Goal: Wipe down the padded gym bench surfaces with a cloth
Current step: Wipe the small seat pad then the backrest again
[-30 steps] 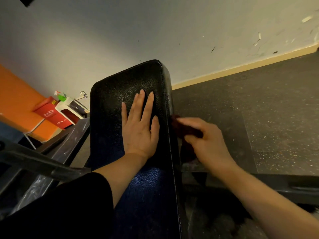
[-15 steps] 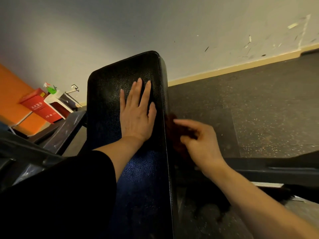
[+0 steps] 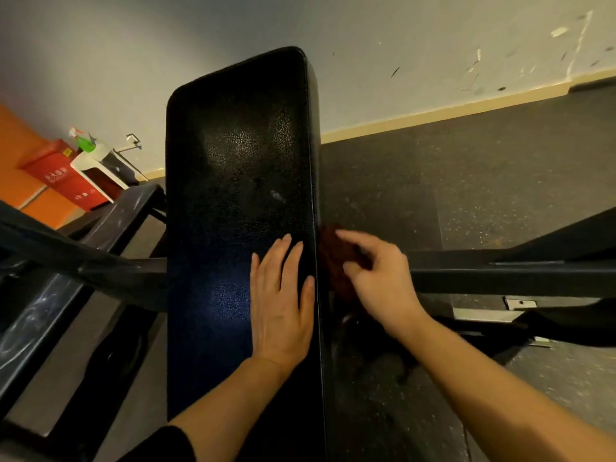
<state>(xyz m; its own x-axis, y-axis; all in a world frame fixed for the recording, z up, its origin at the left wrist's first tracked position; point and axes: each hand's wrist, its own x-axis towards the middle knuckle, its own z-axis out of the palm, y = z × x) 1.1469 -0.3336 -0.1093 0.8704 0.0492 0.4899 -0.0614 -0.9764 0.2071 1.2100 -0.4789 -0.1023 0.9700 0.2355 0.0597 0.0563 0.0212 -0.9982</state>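
Note:
A long black padded bench [image 3: 240, 168] runs from the bottom of the view up toward the wall, its textured top catching light. My left hand [image 3: 283, 301] lies flat on the pad near its right edge, fingers straight and together. My right hand [image 3: 380, 281] pinches a dark red cloth [image 3: 335, 258] and holds it against the bench's right side face, just past the pad's edge. Most of the cloth is hidden behind my fingers and in shadow.
Black steel frame bars [image 3: 500, 275] cross behind the bench on the right, and more frame [image 3: 83, 261] sits on the left. A red box [image 3: 63, 175], a white stool [image 3: 96, 165] and a green spray bottle [image 3: 85, 141] stand by the wall at left. Dark rubber flooring [image 3: 483, 168] spreads to the right.
Both hands have slid along the bench toward me, away from its far end; more bare pad shows beyond my left fingers. The cloth stays against the right side face.

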